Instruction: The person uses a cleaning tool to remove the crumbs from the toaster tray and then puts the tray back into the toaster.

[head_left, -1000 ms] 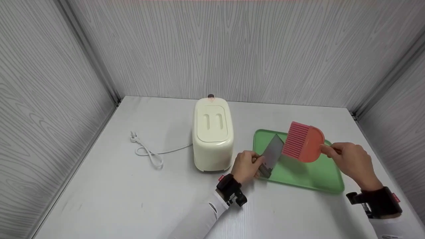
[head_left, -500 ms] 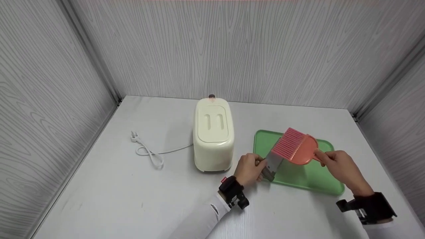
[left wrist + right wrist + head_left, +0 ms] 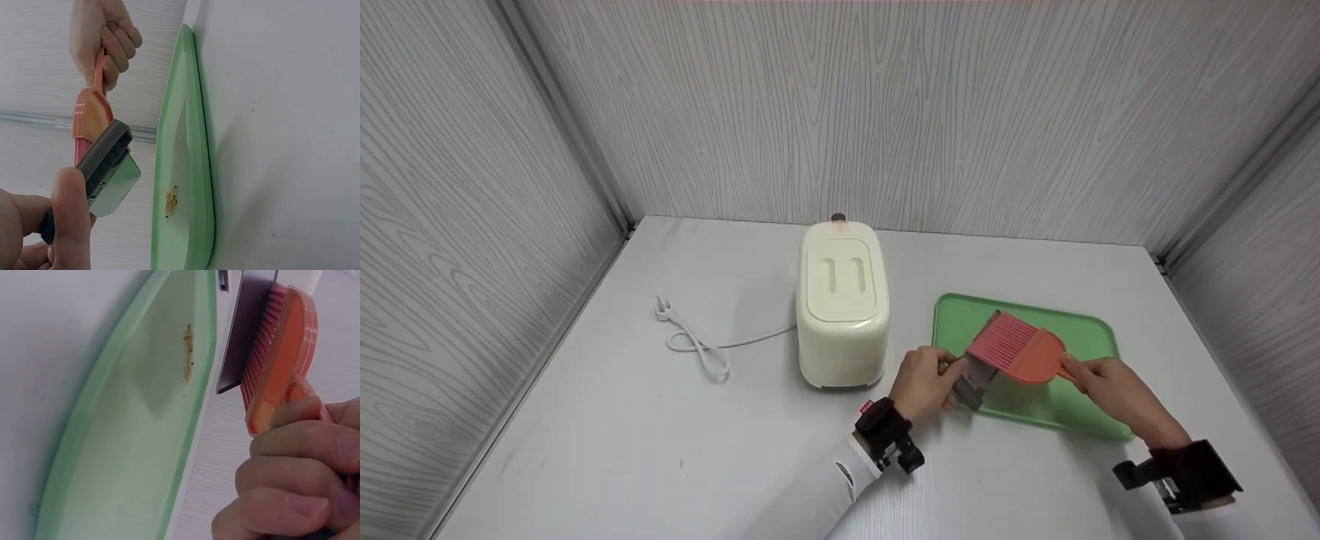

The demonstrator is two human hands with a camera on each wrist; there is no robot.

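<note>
Since the earlier frames, the brush [image 3: 1014, 348] has been moving left and nearer, and now its pink bristles are lying over the blade of the metal scraper [image 3: 978, 372]. The right hand [image 3: 1116, 388] is gripping the orange handle of the brush; the left hand [image 3: 925, 384] is pinching the grey handle of the scraper. In the head view, both tools are appearing over the left part of the green tray [image 3: 1057, 416]; the left wrist view is showing that they are being held raised above it. The right wrist view is showing the bristles pressing along the blade face, and both wrist views are revealing brown crumbs [image 3: 171, 201] on the tray floor, which I cannot make out from the head. Only the head view is showing the cream toaster [image 3: 844, 300], which is standing left of the tray, its white cord [image 3: 701, 349] lying farther left.
</note>
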